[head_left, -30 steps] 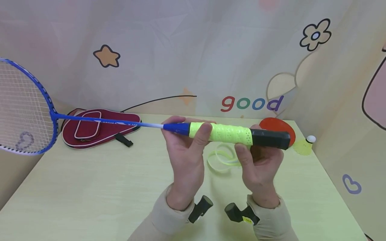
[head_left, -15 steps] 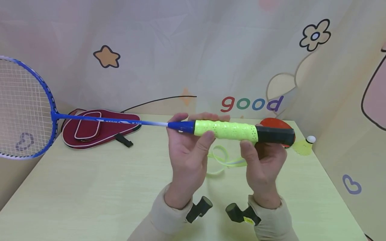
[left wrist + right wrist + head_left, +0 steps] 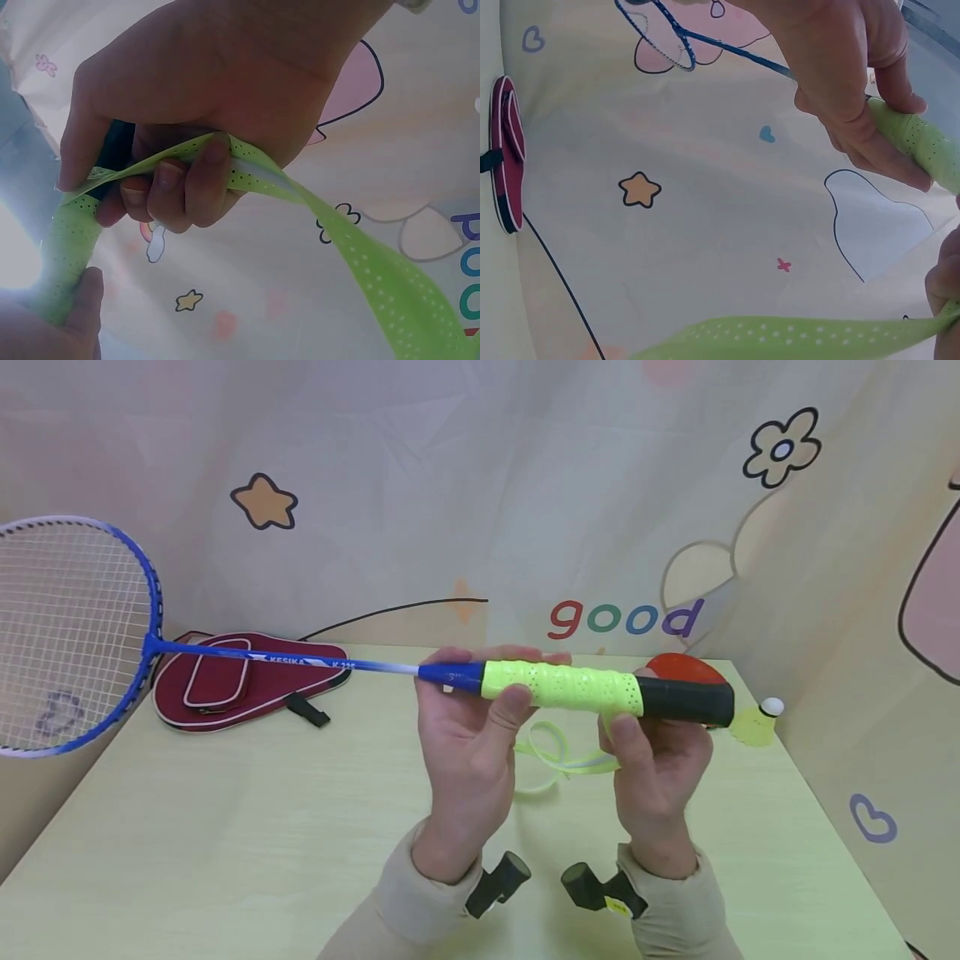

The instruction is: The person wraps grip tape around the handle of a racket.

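Observation:
A blue-and-white badminton racket [image 3: 300, 660] is held level above the table, its strung head at the left. Yellow-green perforated overgrip tape [image 3: 562, 687] covers the forward part of its handle; the butt end is bare black. My left hand [image 3: 468, 760] holds the handle near the blue cone, thumb in front and fingers behind. My right hand [image 3: 660, 777] pinches the tape at the edge of the wrap. In the left wrist view, the loose tape [image 3: 367, 262] runs through the right hand's curled fingers and trails away. Its coils hang below the handle in the head view.
A dark red racket bag [image 3: 300, 681] with a black strap lies at the table's back left. Behind my right hand, at the back right, are a red paddle [image 3: 686, 667] and a yellow shuttlecock [image 3: 756, 724]. A patterned cloth backdrop [image 3: 450, 510] rises behind the table.
The racket has shifted slightly right, and its head shows turned more toward the camera. My right thumb has moved a little along the wrap's lower edge. The loose tape coils have changed shape.

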{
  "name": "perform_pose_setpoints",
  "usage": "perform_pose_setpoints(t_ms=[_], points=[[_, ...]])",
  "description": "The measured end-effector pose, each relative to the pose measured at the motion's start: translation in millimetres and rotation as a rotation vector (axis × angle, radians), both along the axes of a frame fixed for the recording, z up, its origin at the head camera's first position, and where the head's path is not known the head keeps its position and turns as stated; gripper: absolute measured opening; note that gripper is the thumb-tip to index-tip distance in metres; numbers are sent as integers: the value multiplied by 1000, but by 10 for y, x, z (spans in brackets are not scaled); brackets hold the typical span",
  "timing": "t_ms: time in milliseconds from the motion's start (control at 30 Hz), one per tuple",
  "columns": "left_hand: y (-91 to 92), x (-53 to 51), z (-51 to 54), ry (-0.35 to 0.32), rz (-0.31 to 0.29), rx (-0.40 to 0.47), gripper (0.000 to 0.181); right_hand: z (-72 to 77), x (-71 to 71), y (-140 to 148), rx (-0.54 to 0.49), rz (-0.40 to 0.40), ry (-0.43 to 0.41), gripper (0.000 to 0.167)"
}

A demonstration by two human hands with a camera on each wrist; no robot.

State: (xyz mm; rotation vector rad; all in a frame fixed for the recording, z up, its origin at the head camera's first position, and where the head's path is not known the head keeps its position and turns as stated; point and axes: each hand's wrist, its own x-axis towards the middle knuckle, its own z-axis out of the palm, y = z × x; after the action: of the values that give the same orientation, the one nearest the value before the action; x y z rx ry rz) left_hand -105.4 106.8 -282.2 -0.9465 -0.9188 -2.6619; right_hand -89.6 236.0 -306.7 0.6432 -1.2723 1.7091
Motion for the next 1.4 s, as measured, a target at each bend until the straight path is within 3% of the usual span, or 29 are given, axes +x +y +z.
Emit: perform_pose_setpoints(t_ms=[333,633,833,967,1167,1400], points=[[-2,14,-3,-48,32,-7,43,-8,-7,2,50,-71,47,40],[-1,40,8,-91,45,4,44,-35,16,-15,-38,58,66,29],[-4,35,-1,-135,57,15,46,-42,19,7,88,-46,71,36],[-6,30,-1,-168,67,11,47,-40,-15,15,110,-112,94,39],[-17,7,1,-155,99,3,47,-27,-22,50,177,-222,46,50],[-36,1,24,-164,127,0,47,-12,-4,37,229,-193,-16,53]])
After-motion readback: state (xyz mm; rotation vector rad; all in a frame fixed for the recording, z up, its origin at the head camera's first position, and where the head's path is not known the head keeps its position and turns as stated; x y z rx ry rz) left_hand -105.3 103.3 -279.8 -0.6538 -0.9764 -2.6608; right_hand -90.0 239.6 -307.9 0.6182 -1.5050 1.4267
